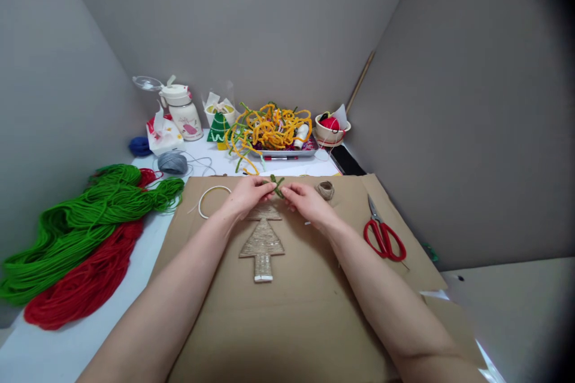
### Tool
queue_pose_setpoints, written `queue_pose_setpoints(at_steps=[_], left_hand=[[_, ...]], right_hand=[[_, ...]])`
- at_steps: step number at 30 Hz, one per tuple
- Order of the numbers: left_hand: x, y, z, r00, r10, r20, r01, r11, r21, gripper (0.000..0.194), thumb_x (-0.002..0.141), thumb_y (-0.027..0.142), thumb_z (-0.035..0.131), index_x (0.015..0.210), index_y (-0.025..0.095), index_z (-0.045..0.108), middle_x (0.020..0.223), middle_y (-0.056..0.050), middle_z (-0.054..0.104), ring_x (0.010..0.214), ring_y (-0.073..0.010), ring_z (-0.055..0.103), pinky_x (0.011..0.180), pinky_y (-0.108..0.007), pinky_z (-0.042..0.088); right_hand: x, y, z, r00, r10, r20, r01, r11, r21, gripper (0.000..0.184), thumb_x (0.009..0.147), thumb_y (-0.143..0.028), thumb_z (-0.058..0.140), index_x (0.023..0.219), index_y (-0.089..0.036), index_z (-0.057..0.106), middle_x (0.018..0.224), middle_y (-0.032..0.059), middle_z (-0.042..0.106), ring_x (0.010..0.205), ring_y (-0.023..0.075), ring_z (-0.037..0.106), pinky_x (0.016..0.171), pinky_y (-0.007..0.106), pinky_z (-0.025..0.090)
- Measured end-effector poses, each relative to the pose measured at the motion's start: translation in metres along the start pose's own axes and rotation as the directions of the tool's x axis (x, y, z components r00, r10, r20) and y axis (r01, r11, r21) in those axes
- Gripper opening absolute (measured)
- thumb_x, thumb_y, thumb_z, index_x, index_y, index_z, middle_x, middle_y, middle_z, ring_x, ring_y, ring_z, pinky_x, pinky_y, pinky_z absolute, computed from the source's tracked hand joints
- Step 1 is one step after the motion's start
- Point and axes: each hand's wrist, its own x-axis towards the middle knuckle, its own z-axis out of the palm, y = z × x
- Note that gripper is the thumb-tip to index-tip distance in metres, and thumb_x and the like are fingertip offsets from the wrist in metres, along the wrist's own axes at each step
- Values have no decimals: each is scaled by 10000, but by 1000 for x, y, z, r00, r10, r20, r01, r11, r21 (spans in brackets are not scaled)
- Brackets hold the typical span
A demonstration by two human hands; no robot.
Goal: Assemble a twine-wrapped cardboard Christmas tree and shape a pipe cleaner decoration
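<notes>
A short piece of dark green yarn [277,184] is pinched between my two hands. My left hand [251,192] closes on its left side, and the fingers of my right hand [303,198] press together on its right side. Below them on the cardboard lies a tree shape wrapped in brown twine [262,241], its trunk toward me with a white strip at the bottom end. The top of the tree is partly hidden behind my hands. A white ring [200,203] lies left of my left hand, and a small roll of twine [325,190] sits beyond my right wrist.
Red-handled scissors [384,239] lie right on the cardboard sheet [287,335]. Green yarn [90,215] and red yarn [90,281] skeins lie left. At the back stand a bottle [186,116], a tray [291,154] of orange yarn and a bowl [331,134].
</notes>
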Motion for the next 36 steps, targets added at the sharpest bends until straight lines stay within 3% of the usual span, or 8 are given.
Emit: queue_pose_setpoints(at_steps=[5, 8, 12, 15, 19, 26, 32, 36], left_hand=[[0, 2, 1, 997, -69, -47, 53, 959, -277, 224, 610, 283, 739, 722, 116, 641, 650, -8, 589, 536, -58, 496, 519, -186, 387], [-1, 2, 1, 998, -57, -12, 51, 959, -279, 235, 616, 290, 742, 735, 113, 645, 670, -12, 593, 550, -54, 507, 515, -173, 389], [-4, 3, 4, 999, -49, 23, 53, 974, -222, 235, 617, 306, 738, 720, 121, 635, 659, -5, 584, 545, -58, 503, 524, -182, 391], [-6, 4, 6, 998, -28, 56, 36, 987, -155, 222, 622, 310, 726, 700, 124, 633, 642, 3, 570, 535, -63, 487, 532, -195, 390], [-6, 4, 7, 995, -4, 97, 16, 992, -122, 221, 633, 318, 716, 717, 125, 648, 663, -2, 576, 550, -67, 485, 549, -202, 389], [-5, 1, 5, 986, -10, 165, 37, 985, -166, 340, 687, 431, 678, 809, 114, 679, 741, -56, 629, 594, -85, 515, 545, -199, 408], [-6, 5, 5, 987, -58, 147, 101, 948, -301, 375, 720, 447, 653, 892, 114, 670, 826, -95, 647, 678, -102, 573, 608, -209, 448], [-5, 1, 12, 995, 21, 98, 3, 970, -243, 306, 627, 306, 752, 861, 129, 664, 788, -48, 639, 667, -95, 564, 633, -218, 434]], right_hand=[[-2, -5, 3, 945, -265, -191, 239, 959, -150, 243, 799, -366, 542, 969, -203, 604, 911, 42, 616, 770, 149, 545, 673, 266, 423], [-7, -10, 7, 898, -395, -195, 333, 898, -288, 261, 773, -280, 577, 1025, -215, 590, 971, 58, 596, 819, 163, 547, 719, 288, 430], [-9, -13, 7, 873, -447, -195, 367, 866, -338, 521, 733, -222, 613, 1237, -250, 488, 1123, 81, 533, 879, 170, 547, 757, 304, 446], [-8, -14, 5, 908, -394, -142, 359, 908, -217, 448, 761, -255, 591, 1205, -258, 534, 1138, 74, 545, 924, 171, 555, 755, 292, 462], [-3, -11, 2, 961, -223, -165, 228, 973, 16, 316, 758, -308, 601, 1057, -207, 621, 900, 43, 628, 792, 145, 577, 733, 284, 464], [0, -4, 1, 996, -55, -65, 68, 972, 226, 181, 701, -302, 626, 829, -177, 647, 745, 11, 627, 612, 105, 518, 553, 227, 422], [1, -11, 3, 977, 138, -163, -51, 892, 450, 230, 609, -281, 697, 798, -170, 628, 681, -9, 590, 546, 77, 478, 467, 194, 372], [1, -14, 0, 967, 228, -116, -111, 783, 612, 276, 550, -267, 747, 767, -172, 605, 667, -24, 574, 557, 70, 486, 475, 188, 376]])
